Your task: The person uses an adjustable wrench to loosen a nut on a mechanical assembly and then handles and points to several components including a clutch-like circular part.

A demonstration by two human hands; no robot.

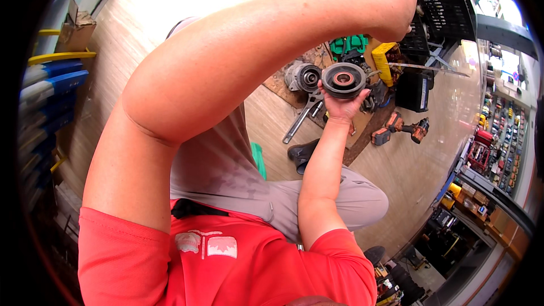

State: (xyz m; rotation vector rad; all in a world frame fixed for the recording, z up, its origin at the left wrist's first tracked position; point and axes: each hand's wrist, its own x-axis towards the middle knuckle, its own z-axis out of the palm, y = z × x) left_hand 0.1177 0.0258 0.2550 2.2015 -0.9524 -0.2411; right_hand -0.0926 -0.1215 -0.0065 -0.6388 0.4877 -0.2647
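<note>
My right hand (343, 112) holds up a round grey pulley (344, 79) with a reddish-brown ring at its centre, the fingers around its lower rim. My left arm reaches across to the far right. At its end, my left hand (386, 4) is curled beside a black slotted plastic crate (439, 0); its fingers are mostly turned away, and what they hold, if anything, is hidden. Just left of the pulley, a silver machine part with its own pulley (303, 76) lies on a worn board. Below that part is a metal wrench (300, 119).
Two orange-and-black cordless power tools (388, 128) lie on the floor at right, near a black box (412, 90). Behind the pulley are a yellow piece (385, 62) and green parts (348, 44). A dark shoe (304, 156) is below the wrench. Stocked shelves (504, 141) line the right.
</note>
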